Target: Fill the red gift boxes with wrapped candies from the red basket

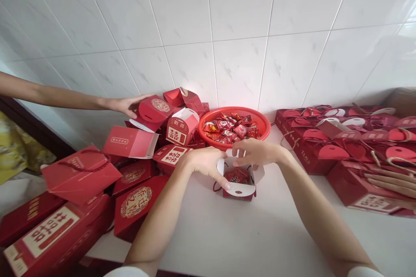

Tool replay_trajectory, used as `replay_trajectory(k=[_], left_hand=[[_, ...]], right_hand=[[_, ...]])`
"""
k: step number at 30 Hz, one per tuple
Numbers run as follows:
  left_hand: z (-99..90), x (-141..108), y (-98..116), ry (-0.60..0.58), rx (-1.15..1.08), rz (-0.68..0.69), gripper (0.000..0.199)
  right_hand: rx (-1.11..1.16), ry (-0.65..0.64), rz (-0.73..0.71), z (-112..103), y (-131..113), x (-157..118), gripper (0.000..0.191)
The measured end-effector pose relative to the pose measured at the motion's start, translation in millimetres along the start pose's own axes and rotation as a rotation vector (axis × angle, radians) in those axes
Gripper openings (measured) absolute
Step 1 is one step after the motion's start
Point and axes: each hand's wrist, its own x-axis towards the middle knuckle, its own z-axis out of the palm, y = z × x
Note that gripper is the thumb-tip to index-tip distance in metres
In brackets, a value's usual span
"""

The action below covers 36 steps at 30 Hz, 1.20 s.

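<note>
A small red gift box [238,198] with white inner flaps stands on the white table in front of me, its top unfolded. Wrapped candies [237,176] lie inside it. My left hand [208,163] grips the box at its left side, with the thumb on the rounded front flap. From the right, my right hand [255,153] curls its fingers over the rear flap; the exact contact is partly hidden. Just behind the hands sits a red plastic basket [203,134] full of wrapped candies [232,126].
To the left lies a heap of red boxes [139,201], where another person's hand [125,106] touches a box [152,111]. Rows of closed red boxes [316,156] with cord handles fill the right, with another hand [394,186] on them. A tiled wall [240,69] rises behind.
</note>
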Motion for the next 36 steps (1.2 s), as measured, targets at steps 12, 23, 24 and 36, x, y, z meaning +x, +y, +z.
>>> replay_trajectory(k=[12, 23, 24, 36], left_hand=[[3.3, -5, 6, -0.005, 0.087, -0.066, 0.078], [2.3, -6, 7, 0.161, -0.114, -0.035, 0.069], [2.9, -5, 7, 0.162, -0.131, -0.016, 0.066], [5.9, 9, -3, 0.231, -0.153, -0.067, 0.03]], right_hand=[[-0.1, 0.15, -0.282, 15, 21, -44, 0.017], [0.179, 0.651, -0.316, 70, 59, -49, 0.044], [0.191, 0.656, -0.321, 75, 60, -47, 0.043], [0.125, 0.568, -0.501, 87, 65, -46, 0.031]])
